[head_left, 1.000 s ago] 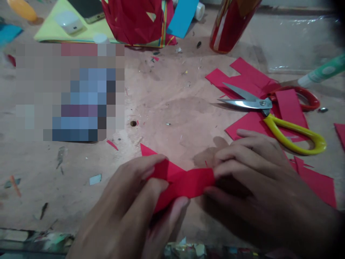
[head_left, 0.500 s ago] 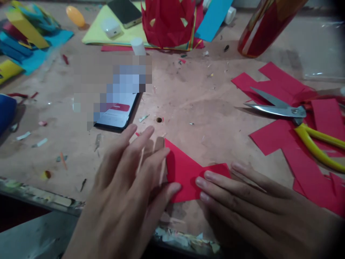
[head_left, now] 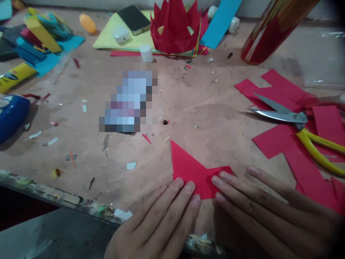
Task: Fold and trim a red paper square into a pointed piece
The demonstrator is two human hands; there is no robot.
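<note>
Two hands closer, apparently one paper

Head-worn view, facing forward and down, close above a wooden tabletop

The folded red paper lies flat on the pale wooden tabletop, near its front edge. Outline is irregular: one sharp triangular point directed up and left, one shorter blunt flap extending right, with a layered fold visible at centre. Its lower part sits under the fingertips of the left hand and right hand, both flat and open.
</note>
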